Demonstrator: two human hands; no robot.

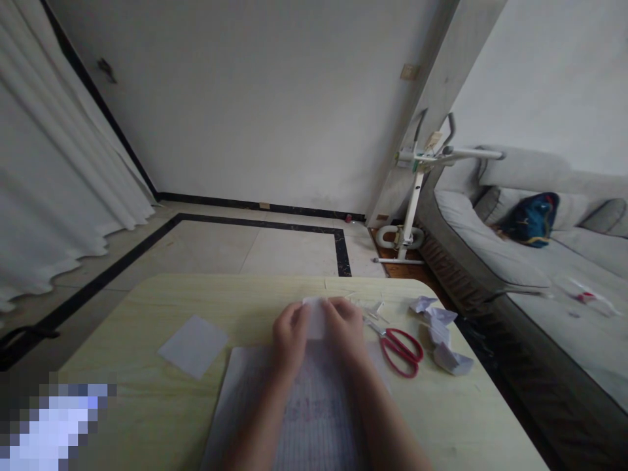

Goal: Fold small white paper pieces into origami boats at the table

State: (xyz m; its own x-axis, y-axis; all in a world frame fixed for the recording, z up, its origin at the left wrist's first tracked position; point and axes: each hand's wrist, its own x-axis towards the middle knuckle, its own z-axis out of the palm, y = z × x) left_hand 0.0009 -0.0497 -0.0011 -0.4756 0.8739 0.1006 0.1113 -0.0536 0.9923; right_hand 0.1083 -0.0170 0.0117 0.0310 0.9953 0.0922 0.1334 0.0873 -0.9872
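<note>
My left hand (289, 333) and my right hand (346, 327) are close together above a pale wooden table (147, 412). Both pinch a small white piece of paper (315, 315) between their fingers, each at one side of it. Under my forearms lies an open lined notebook (314, 412). Red-handled scissors (400, 350) lie just right of my right hand, blades pointing toward it.
A square white paper sheet (193, 345) lies on the table's left. Crumpled paper scraps (444, 337) sit near the right edge, small slivers (373, 307) behind the scissors. Beyond stand an exercise machine (417, 196) and a grey sofa (540, 255) with a blue bag (532, 219).
</note>
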